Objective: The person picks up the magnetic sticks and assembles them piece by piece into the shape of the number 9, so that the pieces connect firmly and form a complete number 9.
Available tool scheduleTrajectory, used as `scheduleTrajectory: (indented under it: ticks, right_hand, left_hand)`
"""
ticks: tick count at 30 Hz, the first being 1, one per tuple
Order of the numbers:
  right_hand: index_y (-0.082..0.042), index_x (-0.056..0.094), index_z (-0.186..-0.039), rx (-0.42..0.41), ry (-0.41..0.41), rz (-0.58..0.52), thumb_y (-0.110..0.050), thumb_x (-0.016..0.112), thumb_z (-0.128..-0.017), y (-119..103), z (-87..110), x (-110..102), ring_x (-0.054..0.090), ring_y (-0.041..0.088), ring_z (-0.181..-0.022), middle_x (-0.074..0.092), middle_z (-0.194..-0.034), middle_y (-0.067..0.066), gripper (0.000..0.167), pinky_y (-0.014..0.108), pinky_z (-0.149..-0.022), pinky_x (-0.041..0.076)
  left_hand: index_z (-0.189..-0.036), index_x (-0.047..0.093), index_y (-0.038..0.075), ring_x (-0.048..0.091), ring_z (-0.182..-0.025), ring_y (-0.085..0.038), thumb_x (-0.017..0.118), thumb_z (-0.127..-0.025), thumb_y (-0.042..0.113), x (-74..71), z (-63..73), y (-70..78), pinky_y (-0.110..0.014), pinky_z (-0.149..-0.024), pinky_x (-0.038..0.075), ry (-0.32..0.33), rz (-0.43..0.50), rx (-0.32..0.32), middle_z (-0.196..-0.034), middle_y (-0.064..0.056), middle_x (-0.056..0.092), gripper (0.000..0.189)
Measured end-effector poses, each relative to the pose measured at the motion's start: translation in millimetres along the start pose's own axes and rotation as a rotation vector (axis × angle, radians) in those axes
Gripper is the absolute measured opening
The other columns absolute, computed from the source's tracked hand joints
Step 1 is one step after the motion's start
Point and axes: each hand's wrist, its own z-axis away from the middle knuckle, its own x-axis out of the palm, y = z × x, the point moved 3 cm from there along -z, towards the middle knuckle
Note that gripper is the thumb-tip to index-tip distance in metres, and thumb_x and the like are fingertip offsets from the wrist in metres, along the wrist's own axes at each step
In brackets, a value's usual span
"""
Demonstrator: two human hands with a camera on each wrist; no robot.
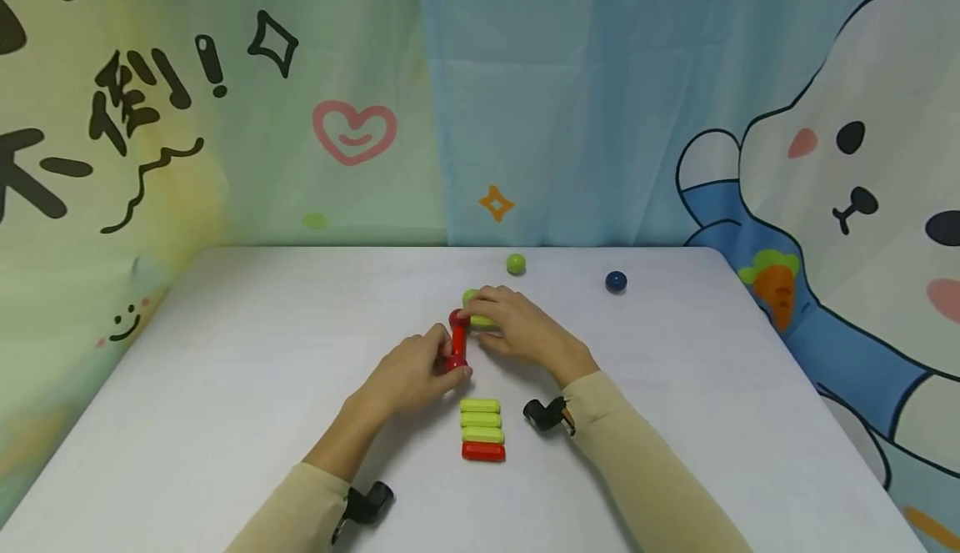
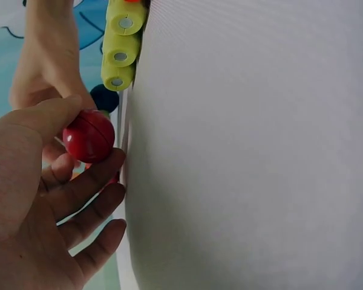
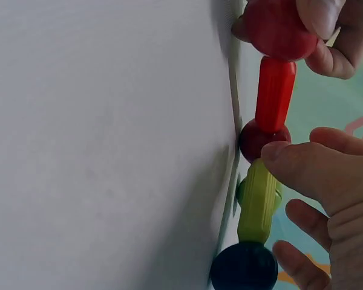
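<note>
My left hand pinches a red ball between thumb and finger. A red rod runs from that ball to a second red ball. From there a yellow-green rod leads to a dark blue ball in the right wrist view, where a green ball shows partly behind the rod. My right hand reaches over this yellow-green rod, its fingers loosely extended and a fingertip at the second red ball. In the head view, the green ball sits just behind the right fingers.
Nearer the person, several yellow-green rods and one red rod lie side by side on the white table. A loose green ball and a dark blue ball rest near its back edge, before a printed curtain.
</note>
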Motion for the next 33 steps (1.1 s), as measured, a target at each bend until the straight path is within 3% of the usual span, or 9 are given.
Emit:
scheduleTrajectory:
  ticks: [13, 22, 28, 33]
  right_hand:
    - [-0.019, 0.070, -0.127, 0.136, 0.055, 0.071, -0.019, 0.079, -0.090, 22, 21.6, -2, 0.054, 0.026, -0.113, 0.067, -0.127, 0.002, 0.038, 0.046, -0.099, 0.046]
    - [-0.013, 0.062, -0.133, 0.253, 0.043, -0.070, -0.017, 0.075, -0.093, 34, 32.6, 6, 0.059, 0.028, -0.121, 0.061, -0.127, 0.008, 0.042, 0.047, -0.109, 0.045]
    - [-0.007, 0.055, -0.125, 0.248, 0.078, -0.148, -0.014, 0.073, -0.094, 37, 34.1, 7, 0.061, 0.024, -0.110, 0.059, -0.119, 0.010, 0.036, 0.042, -0.100, 0.051]
    - [-0.008, 0.057, -0.122, 0.240, 0.088, -0.183, -0.014, 0.073, -0.095, 39, 36.0, 6, 0.060, 0.022, -0.103, 0.060, -0.117, 0.009, 0.032, 0.041, -0.094, 0.052]
  left_hand:
    - [-0.098, 0.053, 0.015, 0.050, -0.069, -0.014, 0.079, -0.089, 0.034, 0.9, 1.1, 2.1, -0.029, -0.060, 0.042, 0.026, -0.006, 0.000, -0.074, 0.003, 0.054, 0.033]
    - [-0.107, 0.057, 0.017, 0.052, -0.077, -0.015, 0.083, -0.085, 0.034, 0.9, 3.0, -0.9, -0.030, -0.065, 0.047, 0.002, -0.029, -0.030, -0.082, 0.004, 0.057, 0.038]
    - [-0.110, 0.058, 0.019, 0.054, -0.082, -0.014, 0.085, -0.083, 0.031, 0.8, 5.0, -2.6, -0.031, -0.070, 0.050, -0.028, -0.044, -0.058, -0.092, 0.005, 0.063, 0.041]
    - [-0.112, 0.057, 0.023, 0.056, -0.086, -0.014, 0.084, -0.085, 0.030, -1.5, 5.4, -3.1, -0.034, -0.074, 0.050, -0.037, -0.024, -0.010, -0.099, 0.005, 0.068, 0.038]
